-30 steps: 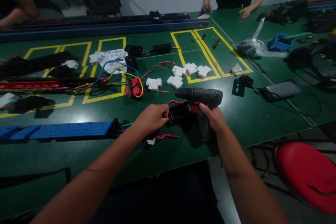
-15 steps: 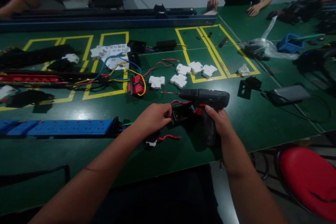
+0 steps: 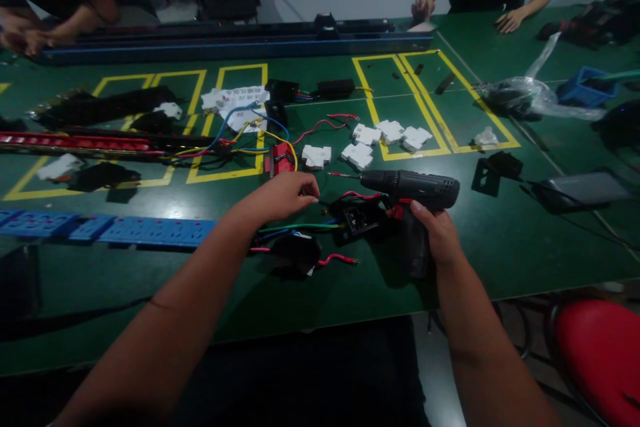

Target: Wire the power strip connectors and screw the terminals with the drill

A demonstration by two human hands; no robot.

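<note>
My right hand (image 3: pixel 434 233) is wrapped round the handle of a black cordless drill (image 3: pixel 415 185), whose bit points left over the green table (image 3: pixel 500 240). Under the drill's nose lies a small black part (image 3: pixel 363 218) with a red wire. My left hand (image 3: pixel 283 195) hovers left of it, just below a red switch block (image 3: pixel 280 159). Its fingers are curled in a pinch; what they hold I cannot make out. Beneath that wrist lies the black end (image 3: pixel 296 248) of a blue power strip (image 3: pixel 150 231), with green, blue and red wires coming out.
White connector blocks (image 3: pixel 361 154) and loose coloured wires lie beyond the drill. A red strip (image 3: pixel 75 143) lies far left, a grey flat device (image 3: pixel 585 188) at right, a red stool (image 3: pixel 600 350) beside me. Other people's hands (image 3: pixel 506 20) rest at the far edge.
My left hand has let go of the small black part and moved left and away from me. The strip's black end and its wires now show beneath it. The view has shifted.
</note>
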